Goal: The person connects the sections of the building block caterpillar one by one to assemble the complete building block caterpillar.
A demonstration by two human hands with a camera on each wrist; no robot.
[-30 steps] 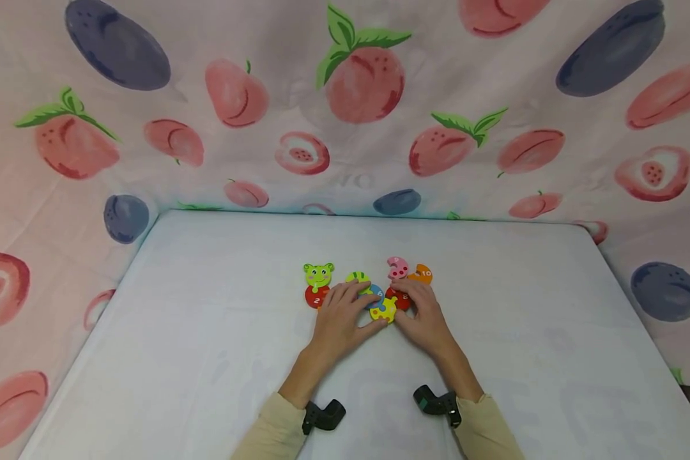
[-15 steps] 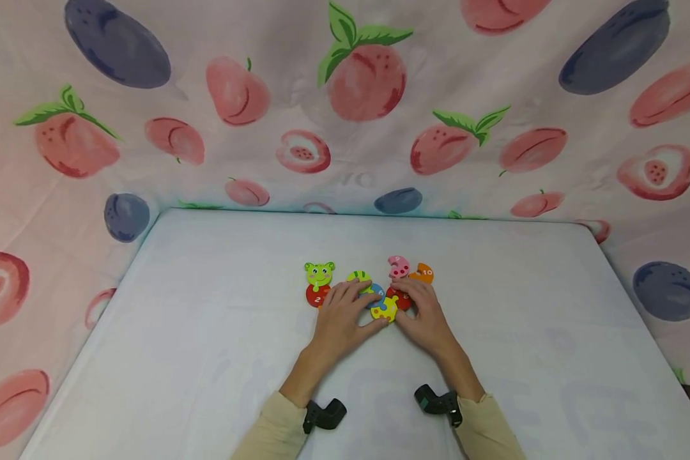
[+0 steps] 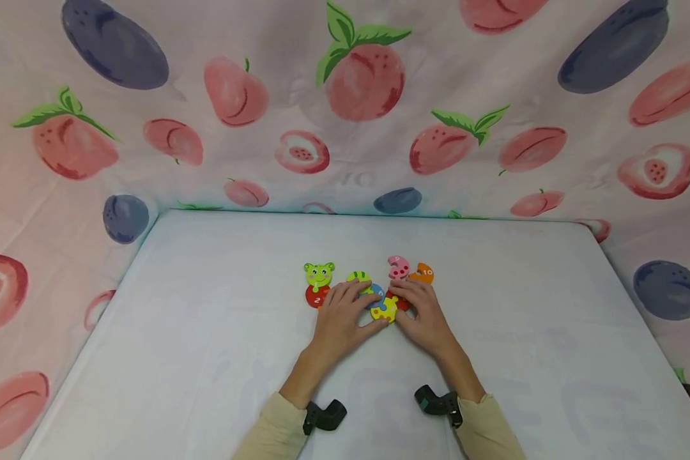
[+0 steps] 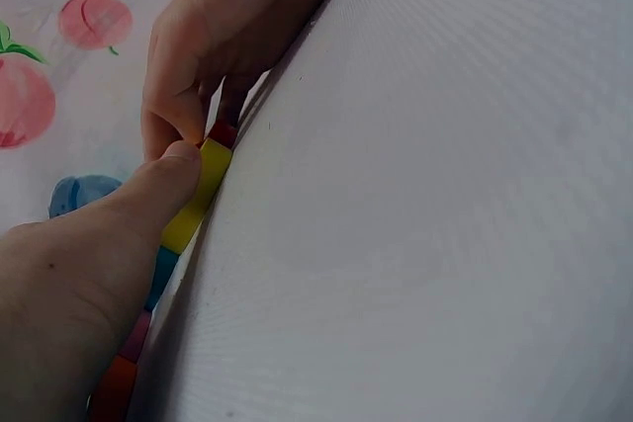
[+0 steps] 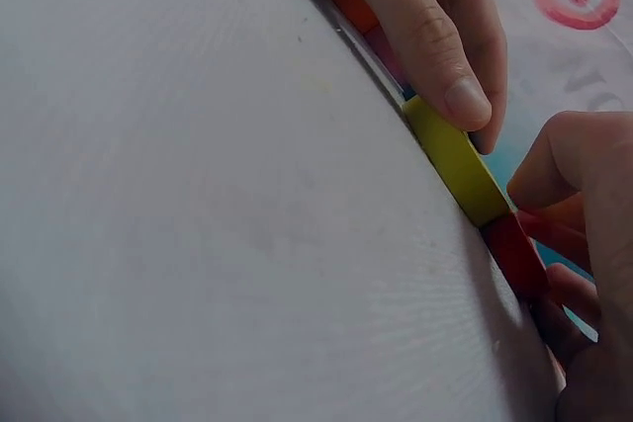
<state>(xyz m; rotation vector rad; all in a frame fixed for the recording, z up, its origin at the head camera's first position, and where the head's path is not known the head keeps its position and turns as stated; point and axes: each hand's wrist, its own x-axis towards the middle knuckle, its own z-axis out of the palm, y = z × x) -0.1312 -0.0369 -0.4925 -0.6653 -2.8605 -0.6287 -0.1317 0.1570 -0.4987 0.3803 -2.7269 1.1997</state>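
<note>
In the head view, my left hand (image 3: 340,313) lies over the middle of a row of numbered caterpillar puzzle pieces. Its thumb is at the edge of the yellow puzzle piece (image 3: 384,310), and its fingers reach over the blue piece (image 3: 374,294) and the green piece (image 3: 358,276). My right hand (image 3: 425,317) holds a red puzzle piece (image 3: 403,304) between thumb and fingers, against the yellow one's right side. The right wrist view shows the yellow piece (image 5: 457,165) and red piece (image 5: 514,254) touching. The left palm and fingers hide part of the row.
A green caterpillar head piece (image 3: 319,275) joins a red piece numbered 2 (image 3: 316,296) on the left. Behind the right hand lie a pink piece (image 3: 398,268) and an orange piece numbered 10 (image 3: 422,273). A fruit-patterned cloth (image 3: 236,153) rises behind the white table (image 3: 207,358).
The right fingers have shifted slightly over the red piece, covering more of it. The left hand and the other pieces stay in place.
</note>
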